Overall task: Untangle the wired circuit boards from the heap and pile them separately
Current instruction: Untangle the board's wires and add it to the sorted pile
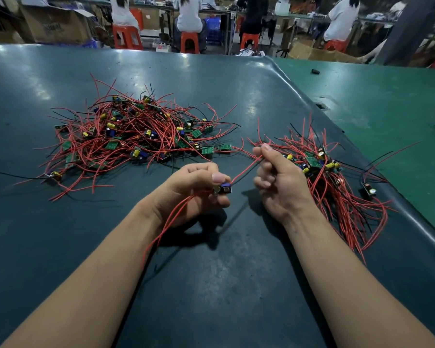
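A tangled heap [136, 131] of small green circuit boards with red and black wires lies on the dark table [211, 285], left of centre. A second, smaller pile [337, 182] of boards lies to the right, wires trailing toward me. My left hand [194, 189] pinches one small board [224, 189] between thumb and fingers, its red wires hanging down past my wrist. My right hand [279, 182] pinches that board's red and black wires [248, 169] between thumb and forefinger, just left of the right pile.
A single board [369, 189] lies apart near the table's right edge. A lighter green table [387, 101] adjoins on the right. Several people sit on orange stools [190, 41] at benches behind the table, with cardboard boxes [58, 23] nearby.
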The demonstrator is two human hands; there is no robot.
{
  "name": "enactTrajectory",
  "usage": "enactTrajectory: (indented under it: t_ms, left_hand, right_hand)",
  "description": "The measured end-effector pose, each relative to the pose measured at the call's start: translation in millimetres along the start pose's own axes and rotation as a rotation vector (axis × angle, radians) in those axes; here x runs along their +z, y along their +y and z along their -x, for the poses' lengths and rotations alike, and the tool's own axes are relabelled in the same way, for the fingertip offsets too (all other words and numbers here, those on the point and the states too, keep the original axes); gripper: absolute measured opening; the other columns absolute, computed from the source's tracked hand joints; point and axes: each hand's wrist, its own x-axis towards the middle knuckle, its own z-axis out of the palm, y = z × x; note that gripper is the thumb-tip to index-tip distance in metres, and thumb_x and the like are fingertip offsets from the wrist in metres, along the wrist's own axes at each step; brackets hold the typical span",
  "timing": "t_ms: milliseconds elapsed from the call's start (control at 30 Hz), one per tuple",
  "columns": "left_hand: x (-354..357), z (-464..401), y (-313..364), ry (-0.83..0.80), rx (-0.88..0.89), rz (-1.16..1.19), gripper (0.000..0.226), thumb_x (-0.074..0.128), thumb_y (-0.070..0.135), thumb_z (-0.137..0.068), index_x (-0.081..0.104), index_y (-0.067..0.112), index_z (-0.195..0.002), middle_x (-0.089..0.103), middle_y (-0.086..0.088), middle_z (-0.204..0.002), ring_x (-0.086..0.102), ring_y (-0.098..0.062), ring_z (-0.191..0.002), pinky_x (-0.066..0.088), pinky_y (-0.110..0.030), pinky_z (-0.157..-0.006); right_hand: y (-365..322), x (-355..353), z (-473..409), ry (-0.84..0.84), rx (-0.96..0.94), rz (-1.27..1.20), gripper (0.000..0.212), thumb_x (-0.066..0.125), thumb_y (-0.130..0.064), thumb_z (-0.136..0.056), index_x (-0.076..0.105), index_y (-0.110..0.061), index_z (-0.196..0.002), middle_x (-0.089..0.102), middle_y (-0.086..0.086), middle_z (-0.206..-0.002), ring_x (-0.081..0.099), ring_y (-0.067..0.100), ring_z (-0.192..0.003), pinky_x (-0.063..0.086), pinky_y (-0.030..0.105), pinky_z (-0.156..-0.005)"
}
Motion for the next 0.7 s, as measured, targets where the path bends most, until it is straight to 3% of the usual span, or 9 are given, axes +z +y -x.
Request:
enactTrajectory:
  t_ms: [133, 233, 433, 567, 700]
  left_hand:
    - [1.5, 5.0, 0.2, -0.118, -0.044, 0.025, 0.025, 0.077, 0.009, -0.056, 0.054, 0.014, -0.052, 0.052, -0.002, -0.052, 0.045, -0.016, -0.052, 0.037, -0.037, -0.074]
    - [0.2, 6.8, -0.6, -0.205, -0.083, 0.014, 0.035, 0.089, 0.021, -0.055, 0.055, 0.012, -0.055, 0.053, -0.003, -0.053, 0.046, -0.017, -0.052, 0.038, -0.034, -0.070]
    - [-4.8, 4.8, 1.4, -0.121, -0.017, 0.091, 0.040, 0.095, 0.032, -0.050, 0.074, 0.009, -0.074, 0.059, -0.003, -0.060, 0.054, -0.013, -0.053, 0.053, -0.032, -0.065]
    - [-4.7, 6.1, 2.5, -0.142, -0.049, 0.037, 0.040, 0.094, 0.029, -0.054, 0.074, 0.012, -0.084, 0.063, -0.002, -0.068, 0.060, -0.013, -0.059, 0.053, -0.029, -0.070]
    - [-4.2, 3.9, 2.4, 0.011, -0.047, -0.025, 0.031, 0.071, 0.018, -0.076, 0.074, 0.006, -0.104, 0.073, -0.006, -0.085, 0.067, -0.008, -0.068, 0.053, -0.017, -0.062]
  right_hand:
    - [-2.0, 1.7, 1.4, -0.003, 0.055, -0.087, 0.038, 0.056, -0.020, -0.096, 0.059, -0.014, -0.059, 0.029, -0.008, -0.043, 0.023, 0.003, -0.033, 0.021, 0.015, -0.032]
    - [-1.8, 3.6, 2.9, -0.053, 0.142, -0.107, 0.044, 0.052, -0.022, -0.097, 0.050, -0.016, -0.054, 0.024, -0.009, -0.038, 0.020, 0.004, -0.031, 0.022, 0.016, -0.029]
    - [-6.4, 1.2, 3.2, -0.046, 0.124, -0.106, 0.024, 0.057, -0.029, -0.096, 0.065, -0.011, -0.082, 0.040, -0.008, -0.051, 0.029, 0.002, -0.039, 0.024, 0.014, -0.036]
    - [-6.8, -0.1, 1.6, -0.039, 0.141, -0.187, 0.026, 0.052, -0.028, -0.099, 0.060, -0.014, -0.079, 0.042, -0.008, -0.054, 0.032, 0.002, -0.038, 0.027, 0.014, -0.035]
    - [-3.9, 0.1, 2.6, -0.012, 0.080, -0.038, 0.023, 0.051, -0.033, -0.099, 0.063, -0.013, -0.099, 0.068, -0.002, -0.072, 0.052, 0.006, -0.045, 0.041, 0.016, -0.040]
